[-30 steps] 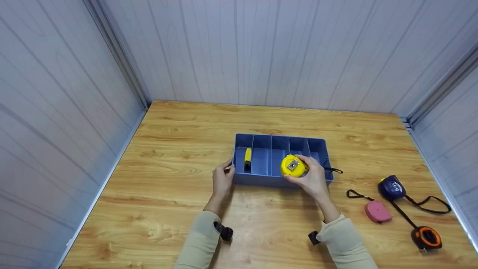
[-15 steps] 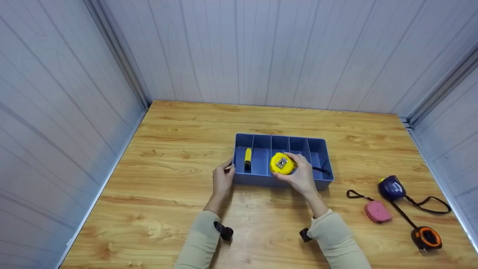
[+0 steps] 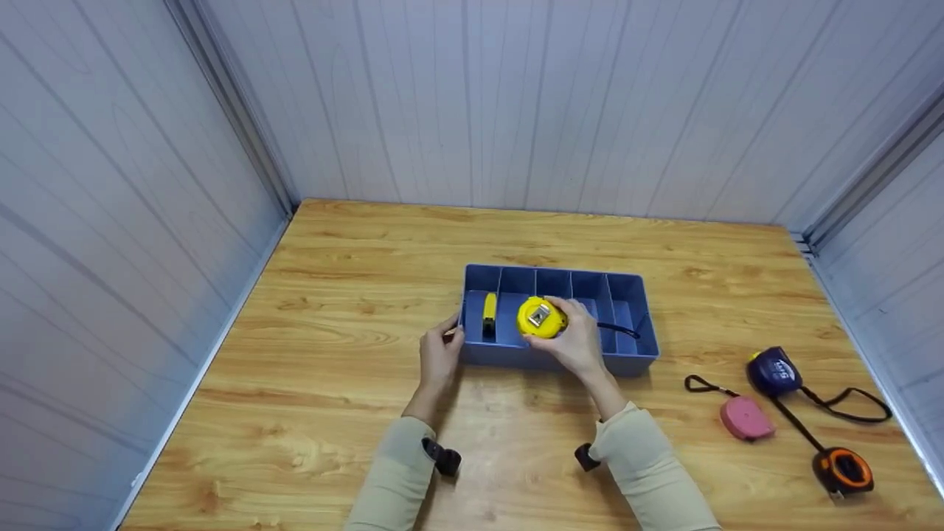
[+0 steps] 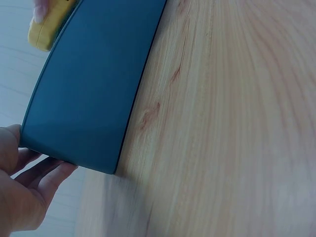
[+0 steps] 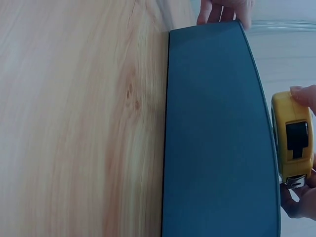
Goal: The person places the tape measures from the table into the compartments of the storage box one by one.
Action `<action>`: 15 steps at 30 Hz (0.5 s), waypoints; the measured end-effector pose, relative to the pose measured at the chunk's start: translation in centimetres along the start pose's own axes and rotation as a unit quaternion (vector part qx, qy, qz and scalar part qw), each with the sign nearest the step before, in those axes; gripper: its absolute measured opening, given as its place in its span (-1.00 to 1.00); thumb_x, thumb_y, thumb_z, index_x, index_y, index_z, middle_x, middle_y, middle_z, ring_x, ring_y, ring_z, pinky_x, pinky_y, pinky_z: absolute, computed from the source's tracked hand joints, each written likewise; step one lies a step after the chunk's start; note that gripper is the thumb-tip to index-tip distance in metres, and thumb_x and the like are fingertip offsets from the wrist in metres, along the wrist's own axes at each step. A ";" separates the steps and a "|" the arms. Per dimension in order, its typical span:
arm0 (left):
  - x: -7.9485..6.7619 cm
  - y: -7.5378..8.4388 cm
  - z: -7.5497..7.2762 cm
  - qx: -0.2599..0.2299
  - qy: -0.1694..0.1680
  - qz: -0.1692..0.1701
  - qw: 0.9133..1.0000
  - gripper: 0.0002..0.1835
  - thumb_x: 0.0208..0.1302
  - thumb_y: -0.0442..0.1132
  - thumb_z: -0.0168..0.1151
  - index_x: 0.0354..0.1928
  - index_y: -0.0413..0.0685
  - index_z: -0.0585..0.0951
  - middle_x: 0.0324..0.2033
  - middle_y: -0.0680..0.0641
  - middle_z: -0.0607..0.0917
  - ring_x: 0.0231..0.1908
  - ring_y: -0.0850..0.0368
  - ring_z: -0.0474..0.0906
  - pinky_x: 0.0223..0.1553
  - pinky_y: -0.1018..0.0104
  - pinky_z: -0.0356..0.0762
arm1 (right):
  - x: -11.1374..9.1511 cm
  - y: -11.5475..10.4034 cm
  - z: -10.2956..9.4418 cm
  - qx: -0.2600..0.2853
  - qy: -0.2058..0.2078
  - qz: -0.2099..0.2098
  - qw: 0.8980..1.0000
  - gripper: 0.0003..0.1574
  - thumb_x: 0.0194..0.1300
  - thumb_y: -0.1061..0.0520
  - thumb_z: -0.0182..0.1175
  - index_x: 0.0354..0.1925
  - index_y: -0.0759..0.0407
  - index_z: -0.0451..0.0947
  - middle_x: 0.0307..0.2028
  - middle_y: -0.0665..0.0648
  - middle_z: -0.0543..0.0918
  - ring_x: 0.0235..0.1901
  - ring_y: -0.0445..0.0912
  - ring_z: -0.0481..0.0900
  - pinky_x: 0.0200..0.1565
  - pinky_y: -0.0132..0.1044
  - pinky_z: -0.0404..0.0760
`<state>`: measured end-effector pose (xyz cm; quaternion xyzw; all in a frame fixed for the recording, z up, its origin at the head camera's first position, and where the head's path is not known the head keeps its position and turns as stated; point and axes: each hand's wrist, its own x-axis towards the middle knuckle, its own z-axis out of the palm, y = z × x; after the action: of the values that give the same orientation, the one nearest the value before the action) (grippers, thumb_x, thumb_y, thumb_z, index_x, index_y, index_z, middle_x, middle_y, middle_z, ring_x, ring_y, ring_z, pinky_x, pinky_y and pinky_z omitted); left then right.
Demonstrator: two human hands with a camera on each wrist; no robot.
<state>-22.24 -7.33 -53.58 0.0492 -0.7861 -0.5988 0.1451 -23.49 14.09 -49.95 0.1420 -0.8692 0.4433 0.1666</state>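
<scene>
A blue divided storage box (image 3: 483, 355) sits on the wooden table, split into a row of compartments. My right hand (image 3: 580, 345) grips a yellow tape measure (image 3: 529, 318) over the second compartment from the left, its metal hook side facing up. A black wrist strap (image 3: 623, 330) trails from it to the right, across the box. In the right wrist view this tape measure (image 5: 285, 113) shows beside the box's top rim. With thumb and fingers, my left hand (image 3: 439, 354) holds the box's left end. Another yellow tape measure (image 3: 490, 313) stands on edge in the leftmost compartment.
Right of the box lie a pink tape measure (image 3: 746, 418) with a black loop, a dark blue tape measure (image 3: 774, 371) with a strap, and a black and orange tape measure (image 3: 844, 470). Pale panel walls (image 3: 501, 103) border the table at back and sides.
My right hand has carried the yellow tape measure leftward over the box, from about the middle compartments to the second one. The left hand and the box stay put.
</scene>
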 end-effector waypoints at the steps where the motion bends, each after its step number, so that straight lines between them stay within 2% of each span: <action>1: 0.0 0.0 0.0 0.001 0.000 -0.001 1.000 -0.65 0.08 -0.43 0.04 -0.04 -0.29 0.54 -0.17 -0.20 0.61 -0.31 0.06 0.57 -0.31 0.32 0.51 | 0.1 0.0 0.1 0.002 0.000 -0.002 1.000 -0.16 -0.39 0.02 0.50 -0.05 0.30 0.49 -0.23 0.17 0.55 -0.24 -0.02 0.43 -0.18 -0.16 0.42; 8: -0.1 0.2 0.0 -0.004 -0.005 -0.018 1.000 -0.65 0.12 -0.41 0.03 -0.02 -0.27 0.54 -0.15 -0.20 0.60 -0.27 0.04 0.57 -0.34 0.35 0.51 | 0.7 0.0 1.1 -0.002 0.007 -0.014 1.000 -0.17 -0.40 0.02 0.50 -0.08 0.31 0.50 -0.28 0.16 0.54 -0.26 0.00 0.44 -0.19 -0.15 0.42; 15: 0.0 0.1 0.1 -0.002 -0.001 -0.015 1.000 -0.62 0.08 -0.44 0.02 -0.01 -0.26 0.53 -0.18 -0.21 0.61 -0.32 0.11 0.56 -0.35 0.36 0.49 | 1.2 -0.1 1.7 -0.013 -0.002 -0.012 1.000 -0.16 -0.40 0.03 0.50 -0.07 0.31 0.50 -0.29 0.15 0.53 -0.26 0.00 0.43 -0.18 -0.13 0.39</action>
<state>-22.26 -7.23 -53.49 0.0599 -0.7841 -0.6029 0.1350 -24.85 12.55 -50.30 0.1515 -0.8734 0.4297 0.1720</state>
